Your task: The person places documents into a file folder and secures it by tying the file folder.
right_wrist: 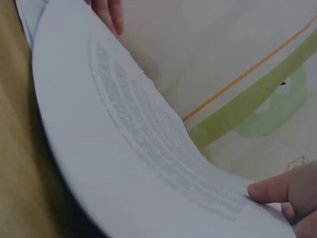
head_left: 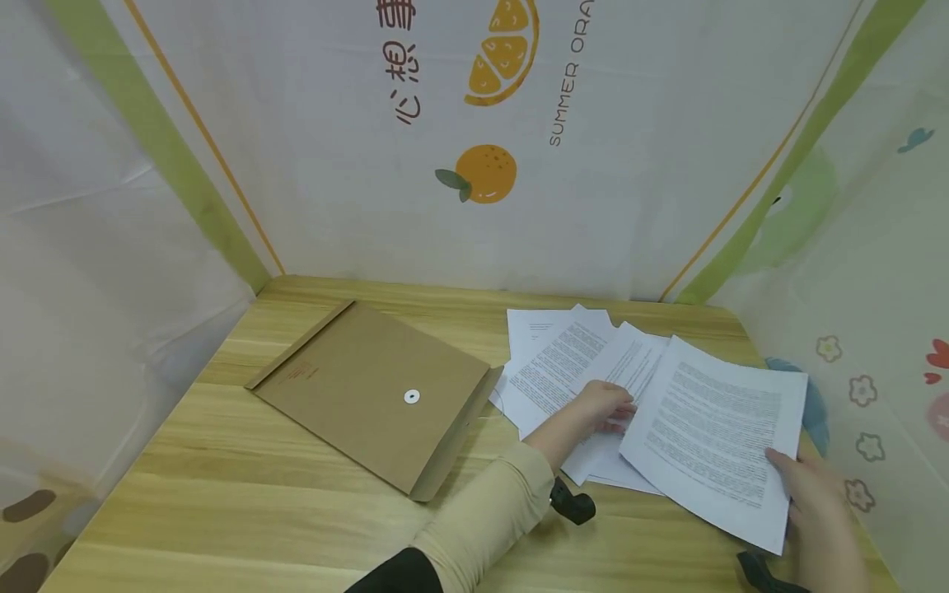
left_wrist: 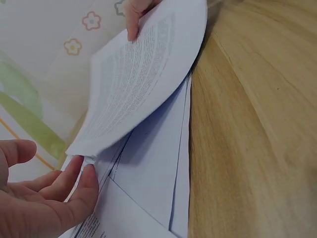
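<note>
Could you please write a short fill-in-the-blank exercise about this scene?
1. The right grip rests its ____ on the printed face of the lifted page.
2. The grip nearer the envelope is the person's ____ one.
3. The envelope's round button is ____ in colour.
4. In the head view, the loose papers lie to the envelope's ____.

Missing words: thumb; left; white; right.

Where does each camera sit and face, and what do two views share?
Head: worn there, facing forward and down at a rectangular brown paper envelope and lifted white printed paper; left grip, right grip show.
Left wrist: worn there, facing the lifted paper; left grip lower left, right grip partly top.
Right wrist: worn there, facing across the paper; right grip lower right, left fingers top.
Wrist views share this paper.
</note>
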`<state>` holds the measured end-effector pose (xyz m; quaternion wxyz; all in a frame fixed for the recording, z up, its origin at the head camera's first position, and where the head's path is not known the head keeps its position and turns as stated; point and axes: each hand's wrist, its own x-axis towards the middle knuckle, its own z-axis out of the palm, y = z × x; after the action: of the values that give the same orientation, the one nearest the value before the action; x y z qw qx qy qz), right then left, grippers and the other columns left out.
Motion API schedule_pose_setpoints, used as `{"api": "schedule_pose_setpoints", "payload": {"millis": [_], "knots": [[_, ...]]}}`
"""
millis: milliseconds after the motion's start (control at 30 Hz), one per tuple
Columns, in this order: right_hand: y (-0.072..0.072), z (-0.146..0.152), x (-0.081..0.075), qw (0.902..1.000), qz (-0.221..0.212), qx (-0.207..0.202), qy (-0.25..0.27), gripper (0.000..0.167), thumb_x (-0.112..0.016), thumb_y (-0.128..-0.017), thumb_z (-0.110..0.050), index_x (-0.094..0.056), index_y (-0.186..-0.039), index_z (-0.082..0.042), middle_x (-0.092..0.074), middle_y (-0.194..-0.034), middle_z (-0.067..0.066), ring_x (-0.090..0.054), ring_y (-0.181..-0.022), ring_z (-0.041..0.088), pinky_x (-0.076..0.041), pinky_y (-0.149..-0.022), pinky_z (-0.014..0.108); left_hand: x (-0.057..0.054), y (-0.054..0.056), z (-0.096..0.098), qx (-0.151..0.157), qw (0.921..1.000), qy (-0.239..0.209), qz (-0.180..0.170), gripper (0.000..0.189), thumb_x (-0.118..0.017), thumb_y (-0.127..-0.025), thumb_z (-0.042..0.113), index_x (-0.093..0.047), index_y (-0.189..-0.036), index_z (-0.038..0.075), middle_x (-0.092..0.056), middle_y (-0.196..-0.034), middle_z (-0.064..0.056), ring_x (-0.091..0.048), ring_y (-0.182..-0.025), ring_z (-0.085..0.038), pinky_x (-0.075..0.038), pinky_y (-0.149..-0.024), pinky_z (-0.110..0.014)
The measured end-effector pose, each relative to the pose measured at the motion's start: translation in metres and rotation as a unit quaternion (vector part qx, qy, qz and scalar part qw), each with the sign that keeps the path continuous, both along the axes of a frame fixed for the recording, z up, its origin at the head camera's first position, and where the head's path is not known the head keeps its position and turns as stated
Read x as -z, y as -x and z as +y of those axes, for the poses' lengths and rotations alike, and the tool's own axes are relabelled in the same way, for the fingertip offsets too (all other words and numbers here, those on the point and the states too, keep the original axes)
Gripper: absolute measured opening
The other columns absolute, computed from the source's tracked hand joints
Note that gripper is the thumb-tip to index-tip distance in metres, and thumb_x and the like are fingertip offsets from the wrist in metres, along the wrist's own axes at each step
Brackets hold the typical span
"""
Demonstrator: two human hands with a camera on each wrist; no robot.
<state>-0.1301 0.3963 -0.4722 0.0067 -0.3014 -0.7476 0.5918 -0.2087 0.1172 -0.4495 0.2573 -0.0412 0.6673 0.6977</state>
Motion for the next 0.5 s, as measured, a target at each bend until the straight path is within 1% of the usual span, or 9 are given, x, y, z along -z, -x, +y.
{"api": "schedule_pose_setpoints", "payload": {"millis": [67,100,167,233,333,400,500], "knots": [[-0.001,-0.003,0.0,0.9998,0.015,-0.016,0.002,0.066,-0.049,-0.1,-0.023,-0.015,-0.149,0.004,-0.054,-0.084,-0.02,-0.057,-0.068,-0.004,-0.053,-0.063,0.022,0.001,0.0,0.0,0.006,1.0,-0.002,0.003,0.03,-0.06,-0.09,0.012,-0.062,-0.114,-0.006,-0.067,-0.092,-0.011,-0.065,-0.092,-0.027,-0.055,-0.077,-0.038],[-0.002,-0.004,0.0,0.9994,0.025,-0.022,0.005,0.065,-0.048,-0.101,-0.023,-0.014,-0.149,0.003,-0.054,-0.085,-0.021,-0.058,-0.069,-0.004,-0.053,-0.063,0.022,0.002,0.001,-0.001,0.009,0.9999,-0.006,0.004,0.032,-0.06,-0.09,0.011,-0.061,-0.117,-0.006,-0.067,-0.093,-0.011,-0.065,-0.092,-0.028,-0.055,-0.078,-0.039],[-0.003,-0.007,0.0,0.9987,0.044,-0.016,0.021,0.062,-0.046,-0.101,-0.023,-0.016,-0.151,-0.001,-0.054,-0.085,-0.024,-0.058,-0.072,-0.004,-0.052,-0.064,0.021,0.003,0.001,-0.002,0.015,0.9999,-0.006,0.006,0.035,-0.061,-0.089,0.01,-0.059,-0.121,-0.006,-0.066,-0.095,-0.011,-0.065,-0.091,-0.028,-0.055,-0.078,-0.04],[-0.002,-0.01,-0.001,0.9974,0.061,0.001,0.039,0.06,-0.047,-0.101,-0.023,-0.019,-0.152,-0.007,-0.055,-0.089,-0.024,-0.059,-0.073,-0.005,-0.052,-0.064,0.019,0.006,0.001,-0.004,0.016,0.9998,-0.009,0.005,0.037,-0.062,-0.089,0.008,-0.058,-0.123,-0.006,-0.065,-0.096,-0.011,-0.066,-0.088,-0.029,-0.055,-0.078,-0.041],[-0.002,-0.015,-0.003,0.9966,0.068,0.024,0.04,0.058,-0.047,-0.101,-0.026,-0.023,-0.152,-0.015,-0.056,-0.1,-0.019,-0.058,-0.075,-0.005,-0.051,-0.063,0.017,0.01,0.001,-0.007,0.015,0.9998,-0.009,0.008,0.037,-0.062,-0.088,0.008,-0.059,-0.123,-0.006,-0.065,-0.094,-0.01,-0.066,-0.085,-0.027,-0.055,-0.077,-0.04],[-0.001,-0.017,-0.005,0.9965,0.068,0.034,0.036,0.057,-0.047,-0.101,-0.028,-0.024,-0.152,-0.017,-0.058,-0.109,-0.012,-0.058,-0.075,-0.005,-0.05,-0.062,0.017,0.013,0.0,-0.008,0.019,0.9996,-0.016,0.013,0.037,-0.063,-0.088,0.008,-0.059,-0.121,-0.008,-0.066,-0.092,-0.01,-0.067,-0.085,-0.027,-0.056,-0.076,-0.038],[0.0,-0.02,-0.007,0.9976,0.062,0.03,-0.006,0.057,-0.044,-0.101,-0.033,-0.023,-0.152,-0.018,-0.054,-0.129,0.001,-0.056,-0.076,-0.006,-0.05,-0.062,0.015,0.016,-0.002,-0.008,0.037,0.9986,-0.032,0.019,0.034,-0.063,-0.087,0.005,-0.061,-0.118,-0.009,-0.068,-0.087,-0.011,-0.068,-0.083,-0.029,-0.057,-0.071,-0.037]]}}
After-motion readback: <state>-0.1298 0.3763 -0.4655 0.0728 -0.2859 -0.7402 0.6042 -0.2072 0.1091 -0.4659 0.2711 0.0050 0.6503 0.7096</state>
